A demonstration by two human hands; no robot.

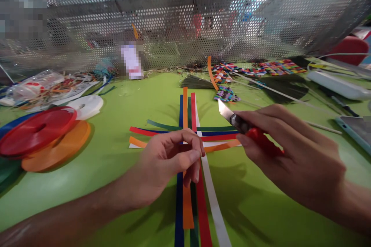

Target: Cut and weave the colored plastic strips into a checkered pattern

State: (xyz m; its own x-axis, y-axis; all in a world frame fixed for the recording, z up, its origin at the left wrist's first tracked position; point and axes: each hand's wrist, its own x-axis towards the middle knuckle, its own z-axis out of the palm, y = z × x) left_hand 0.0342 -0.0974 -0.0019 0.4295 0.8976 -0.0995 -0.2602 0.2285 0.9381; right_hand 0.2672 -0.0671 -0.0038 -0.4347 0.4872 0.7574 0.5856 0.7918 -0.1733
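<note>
Crossed strips in blue, orange, green, red and white lie woven together on the green table, with a long white strip (213, 197) and a red strip (203, 200) running toward me. My left hand (176, 158) is over the crossing, fingers curled and thumb tip against them in a pinch; what they hold, if anything, is hidden. Part of the weave is covered by that hand. To the right, my right hand (295, 158) grips a red-handled utility knife (261, 139), its bare blade pointing up and left above the strips.
Rolls of strip lie at the left: a red roll (37, 131), an orange roll (60, 146) and a white roll (85, 107). Woven colourful pieces (226, 93) lie at the back before a perforated metal panel (162, 19). A phone-like device (358, 131) sits at the right edge.
</note>
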